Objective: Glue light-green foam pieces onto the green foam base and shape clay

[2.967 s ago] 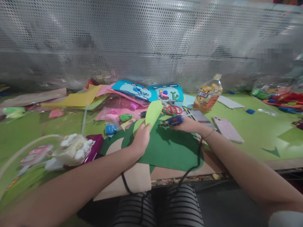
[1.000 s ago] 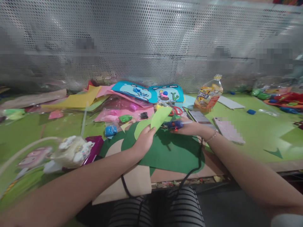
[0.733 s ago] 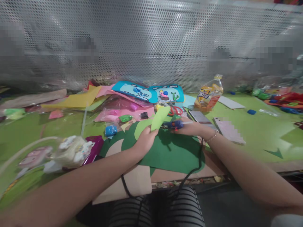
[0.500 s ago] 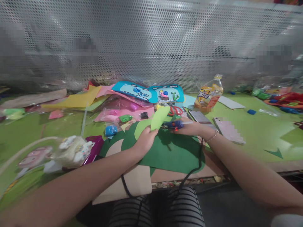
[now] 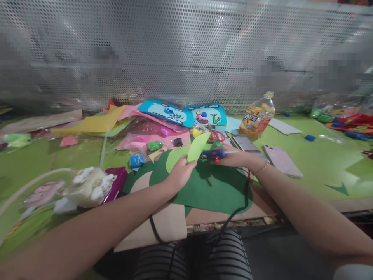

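Observation:
Between thumb and fingers, my left hand (image 5: 181,175) pinches a light green paper piece (image 5: 197,146), which stands tilted upward. My right hand (image 5: 231,157) is wrapped round a blue hot glue gun (image 5: 215,154) with a small red light. A whitish glue stick pokes out of its back, and its nozzle points left, close to the light green paper. From the glue gun a black cord (image 5: 247,190) runs down over the table edge. Beneath both hands lies a large dark green paper sheet (image 5: 215,190), with another light green piece (image 5: 171,159) on it.
Red-handled scissors (image 5: 218,137), clay packets such as a blue one (image 5: 136,160), and a blue decorated cutout (image 5: 166,112) lie beyond my hands. A bottle (image 5: 258,114) and two phones, one pale pink (image 5: 282,160), are to the right. A charger (image 5: 90,186) sits left.
The light green paper piece and my left hand have shifted very slightly to the right. My right hand and the glue gun look unmoved.

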{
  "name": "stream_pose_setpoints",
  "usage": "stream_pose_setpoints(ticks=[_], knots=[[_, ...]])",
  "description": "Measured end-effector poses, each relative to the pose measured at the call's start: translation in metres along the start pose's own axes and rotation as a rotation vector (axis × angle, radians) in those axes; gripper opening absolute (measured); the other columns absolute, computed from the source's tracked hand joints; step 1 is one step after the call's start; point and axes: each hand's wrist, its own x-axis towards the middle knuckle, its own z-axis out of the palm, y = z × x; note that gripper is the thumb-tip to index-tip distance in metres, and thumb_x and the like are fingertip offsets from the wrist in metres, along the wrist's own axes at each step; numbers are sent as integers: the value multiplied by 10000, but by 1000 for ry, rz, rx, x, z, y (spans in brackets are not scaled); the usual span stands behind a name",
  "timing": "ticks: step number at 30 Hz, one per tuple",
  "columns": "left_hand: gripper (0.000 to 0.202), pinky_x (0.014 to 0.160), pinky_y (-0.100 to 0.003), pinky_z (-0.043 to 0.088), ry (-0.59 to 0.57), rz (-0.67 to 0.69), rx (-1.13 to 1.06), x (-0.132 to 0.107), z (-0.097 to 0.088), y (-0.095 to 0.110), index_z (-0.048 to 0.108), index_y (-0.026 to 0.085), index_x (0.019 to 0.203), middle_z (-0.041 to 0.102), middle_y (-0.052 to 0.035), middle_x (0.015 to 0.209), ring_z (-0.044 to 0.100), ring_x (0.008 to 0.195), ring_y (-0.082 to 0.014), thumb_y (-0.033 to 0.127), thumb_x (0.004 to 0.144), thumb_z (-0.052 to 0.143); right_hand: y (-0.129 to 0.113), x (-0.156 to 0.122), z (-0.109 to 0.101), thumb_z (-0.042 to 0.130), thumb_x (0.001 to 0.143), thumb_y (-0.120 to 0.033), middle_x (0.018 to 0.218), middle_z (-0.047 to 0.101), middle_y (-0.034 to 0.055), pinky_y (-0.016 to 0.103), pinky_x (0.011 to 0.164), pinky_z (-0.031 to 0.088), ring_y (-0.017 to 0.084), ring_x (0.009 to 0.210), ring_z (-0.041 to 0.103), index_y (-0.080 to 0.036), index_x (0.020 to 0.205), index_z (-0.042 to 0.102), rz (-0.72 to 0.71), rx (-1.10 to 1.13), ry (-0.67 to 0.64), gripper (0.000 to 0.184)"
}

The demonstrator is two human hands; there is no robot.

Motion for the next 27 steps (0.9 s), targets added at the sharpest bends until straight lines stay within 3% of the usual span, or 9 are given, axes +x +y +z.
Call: stream_pose_setpoints(ticks=[3, 17, 27], knots=[[316, 817, -367, 449, -76, 8, 28, 1, -1, -1, 628, 156, 1027, 677, -75, 972, 600, 926, -260, 284, 770, 495, 1, 0, 0, 600, 750, -387, 685, 637, 15, 235, 527, 392, 115, 555, 492, -156, 793, 646, 8, 2, -5, 240], [257, 959, -337, 367, -29, 69, 155, -2, -1, -1, 630, 184, 996, 609, -80, 1065, 539, 1049, -247, 276, 804, 487, -1, 0, 0, 601, 741, -393, 665, 621, 18, 241, 528, 384, 116, 551, 482, -152, 758, 634, 22, -35, -1, 244], [260, 978, -324, 352, -66, 128, 209, -2, -1, -1, 636, 188, 1014, 584, -80, 1077, 508, 1090, -242, 252, 822, 474, -3, -1, -1, 580, 755, -400, 690, 630, 35, 249, 532, 394, 130, 569, 502, -143, 788, 628, 34, -38, -24, 264]])
